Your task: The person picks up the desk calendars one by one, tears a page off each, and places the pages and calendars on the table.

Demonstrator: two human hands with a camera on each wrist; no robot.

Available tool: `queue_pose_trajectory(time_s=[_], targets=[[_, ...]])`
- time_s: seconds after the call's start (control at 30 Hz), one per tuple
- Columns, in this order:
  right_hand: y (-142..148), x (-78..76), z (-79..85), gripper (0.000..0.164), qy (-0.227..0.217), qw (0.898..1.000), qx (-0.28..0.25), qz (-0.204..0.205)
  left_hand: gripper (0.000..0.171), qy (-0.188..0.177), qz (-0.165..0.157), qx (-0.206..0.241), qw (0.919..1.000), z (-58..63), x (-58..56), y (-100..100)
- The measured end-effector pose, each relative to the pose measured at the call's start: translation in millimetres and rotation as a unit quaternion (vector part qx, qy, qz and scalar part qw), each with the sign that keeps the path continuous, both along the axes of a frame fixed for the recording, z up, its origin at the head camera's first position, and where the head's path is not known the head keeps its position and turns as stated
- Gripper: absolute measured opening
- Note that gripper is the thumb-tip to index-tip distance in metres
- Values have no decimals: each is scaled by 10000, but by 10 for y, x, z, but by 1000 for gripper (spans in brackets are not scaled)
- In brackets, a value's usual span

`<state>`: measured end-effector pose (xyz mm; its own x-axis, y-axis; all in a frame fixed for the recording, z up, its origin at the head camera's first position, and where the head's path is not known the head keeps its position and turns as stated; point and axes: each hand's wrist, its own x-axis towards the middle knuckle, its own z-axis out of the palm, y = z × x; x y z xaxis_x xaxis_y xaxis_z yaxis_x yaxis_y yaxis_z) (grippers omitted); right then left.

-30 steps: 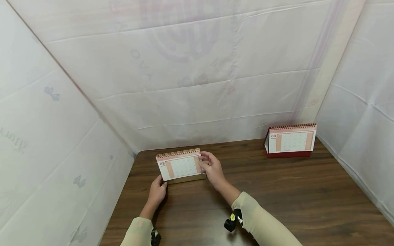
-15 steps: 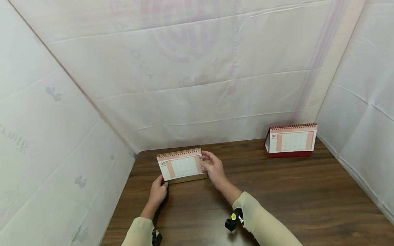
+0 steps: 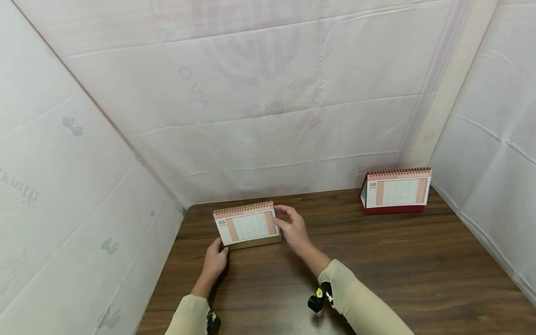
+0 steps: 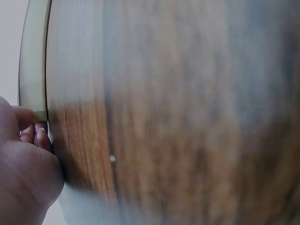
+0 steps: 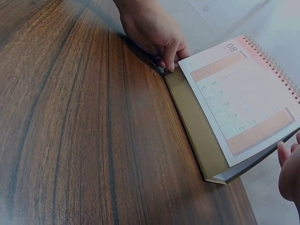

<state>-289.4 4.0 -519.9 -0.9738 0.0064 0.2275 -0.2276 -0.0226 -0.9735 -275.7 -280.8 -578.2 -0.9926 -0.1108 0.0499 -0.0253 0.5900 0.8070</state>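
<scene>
A desk calendar point(image 3: 249, 228) with a gold base point(image 5: 194, 119) and a wire-bound top stands at the back left of the table. My left hand point(image 3: 215, 261) pinches the lower left corner of its base; the left wrist view shows that hand point(image 4: 26, 164) at the end of the gold strip. My right hand point(image 3: 294, 231) is at the calendar's right side, fingers bent loosely, thumb tip right at the page edge. In the right wrist view only part of this hand point(image 5: 290, 173) shows. A second desk calendar point(image 3: 398, 191) with a red base stands at the back right.
The brown wood-grain table point(image 3: 356, 260) has its back edge against a white cloth wall point(image 3: 268, 153). More white cloth hangs at the left and right. A black wrist camera point(image 3: 316, 303) is strapped at the right sleeve.
My right thumb has slid off the front of the page to its right edge, and that hand has shifted slightly right. The left hand and both calendars look nearly unmoved.
</scene>
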Motion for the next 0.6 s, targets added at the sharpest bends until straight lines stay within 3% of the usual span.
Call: queue_pose_trajectory(time_s=[0.6], targets=[[4,-4,14,37,21,9998,-139,145,35,19,-12,16,10000,5,2,4]])
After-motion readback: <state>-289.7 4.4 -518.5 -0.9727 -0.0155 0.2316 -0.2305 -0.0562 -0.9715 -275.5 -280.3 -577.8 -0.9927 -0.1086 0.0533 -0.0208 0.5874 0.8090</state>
